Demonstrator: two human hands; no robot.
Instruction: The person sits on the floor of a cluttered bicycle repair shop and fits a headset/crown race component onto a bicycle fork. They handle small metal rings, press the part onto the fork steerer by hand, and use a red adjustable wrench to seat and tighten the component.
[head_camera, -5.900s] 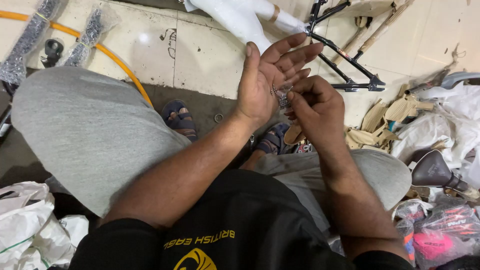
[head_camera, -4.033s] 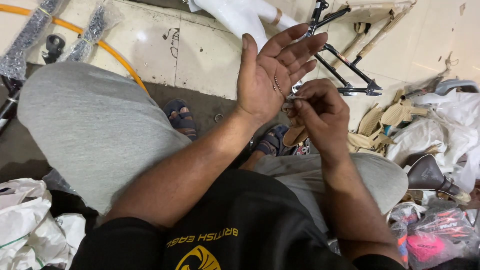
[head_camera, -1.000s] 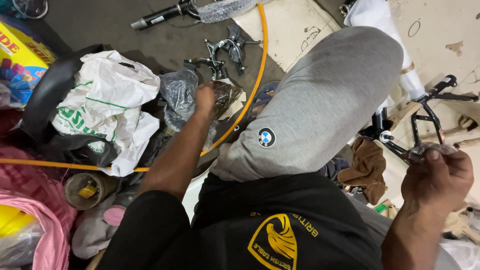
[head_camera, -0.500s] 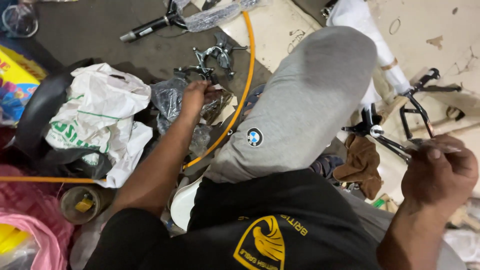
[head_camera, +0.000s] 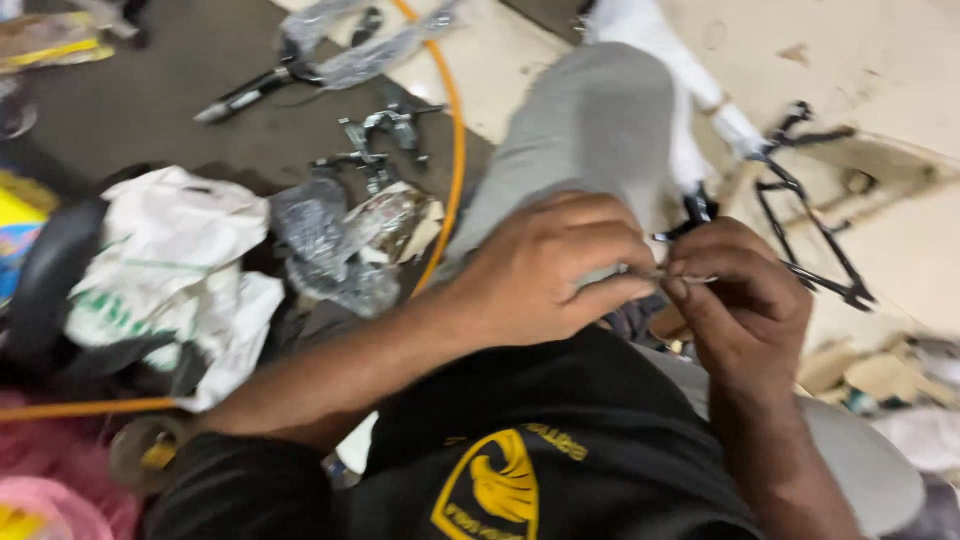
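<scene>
Left hand (head_camera: 545, 275) and right hand (head_camera: 745, 300) meet fingertip to fingertip, both pinched on a small metal pin (head_camera: 672, 277) between them. Fitting step judged underway; next calls for steady alignment.

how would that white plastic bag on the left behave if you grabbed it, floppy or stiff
Probably floppy: the white plastic bag lies crumpled in soft folds over other clutter. It looks light for its size, thin sheet with nothing rigid showing. It would likely sag and slip rather than hold shape; what is inside cannot be told.
</scene>
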